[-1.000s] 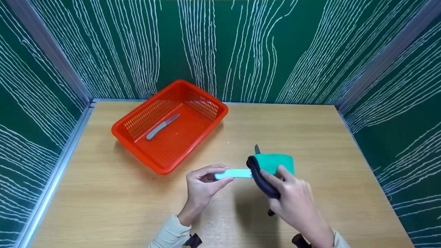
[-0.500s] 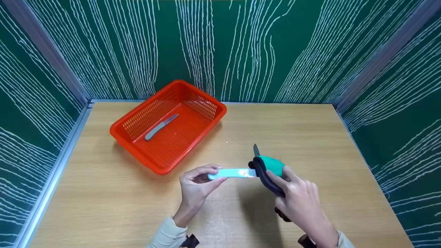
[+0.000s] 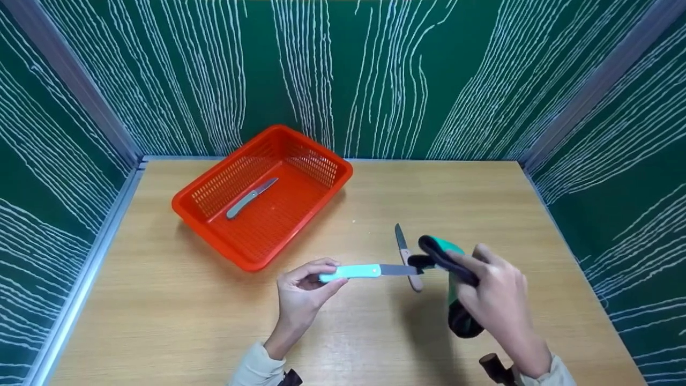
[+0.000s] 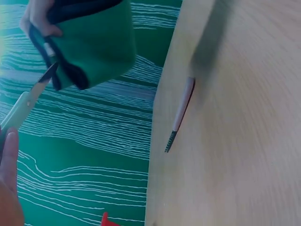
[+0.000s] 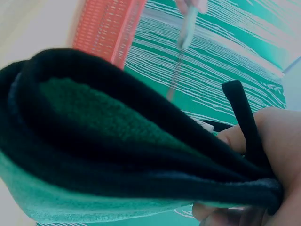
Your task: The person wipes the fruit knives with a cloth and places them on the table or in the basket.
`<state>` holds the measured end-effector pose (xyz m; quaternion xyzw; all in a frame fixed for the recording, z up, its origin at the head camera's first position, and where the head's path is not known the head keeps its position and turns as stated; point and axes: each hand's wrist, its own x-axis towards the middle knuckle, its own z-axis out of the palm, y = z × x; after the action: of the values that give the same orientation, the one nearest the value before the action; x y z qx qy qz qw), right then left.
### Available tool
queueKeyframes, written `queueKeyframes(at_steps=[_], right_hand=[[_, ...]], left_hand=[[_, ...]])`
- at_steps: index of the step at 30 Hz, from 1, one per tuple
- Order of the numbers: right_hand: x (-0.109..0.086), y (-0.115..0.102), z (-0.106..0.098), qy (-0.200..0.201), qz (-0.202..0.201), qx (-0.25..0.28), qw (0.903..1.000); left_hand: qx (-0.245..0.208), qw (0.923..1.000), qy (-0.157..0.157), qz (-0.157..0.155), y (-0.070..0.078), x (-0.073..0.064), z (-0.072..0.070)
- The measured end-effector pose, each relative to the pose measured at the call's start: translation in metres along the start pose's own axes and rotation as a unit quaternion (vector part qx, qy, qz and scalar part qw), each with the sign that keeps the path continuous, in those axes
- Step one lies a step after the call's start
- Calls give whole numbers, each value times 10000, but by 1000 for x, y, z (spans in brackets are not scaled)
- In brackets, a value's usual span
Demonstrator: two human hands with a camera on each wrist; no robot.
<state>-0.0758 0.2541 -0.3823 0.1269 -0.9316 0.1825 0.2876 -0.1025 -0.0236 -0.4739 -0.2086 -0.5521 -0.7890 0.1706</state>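
My left hand pinches the mint-green handle of a small knife, its blade pointing right. In my right hand is a folded green cloth with dark edging, gripped between thumb and fingers. The blade's tip is at the cloth's dark edge; whether they touch I cannot tell. Seen from the left wrist, the cloth hangs by the tip of the knife. Up close in the right wrist view, the cloth hides the blade's end. A second knife with a pinkish handle lies on the table beneath.
An orange-red plastic basket stands at the back left of the wooden table. Inside it lies a knife with a grey-green handle. Green walls with white wavy lines enclose the back and sides.
My right hand has drawn the cloth rightward along the blade to its tip, baring the blade. The knife on the table now shows almost whole. My left hand has shifted slightly left.
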Motion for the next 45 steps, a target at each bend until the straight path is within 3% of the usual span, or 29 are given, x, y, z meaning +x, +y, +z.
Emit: queueKeyframes(at_steps=[5,10,14,20,29,40,45], right_hand=[[8,-8,-3,398,-89,95,9991],[12,-22,3,574,-455,281,9969],[10,-35,8,391,-707,445,9957],[6,-45,14,-188,-1022,441,9936],[2,-43,24,-426,-1456,-62,9884],[-2,-25,24,-424,-1222,-135,9915],[-3,-17,20,-546,-923,-110,9942]], left_hand=[[227,9996,82,-112,-2,-3,3],[456,9989,52,22,-5,-3,8],[421,9988,19,254,-7,-2,13],[148,9983,22,555,-7,1,17],[154,9982,120,576,-1,2,13],[122,9988,322,351,1,-1,2],[163,9987,326,353,-1,-1,-2]])
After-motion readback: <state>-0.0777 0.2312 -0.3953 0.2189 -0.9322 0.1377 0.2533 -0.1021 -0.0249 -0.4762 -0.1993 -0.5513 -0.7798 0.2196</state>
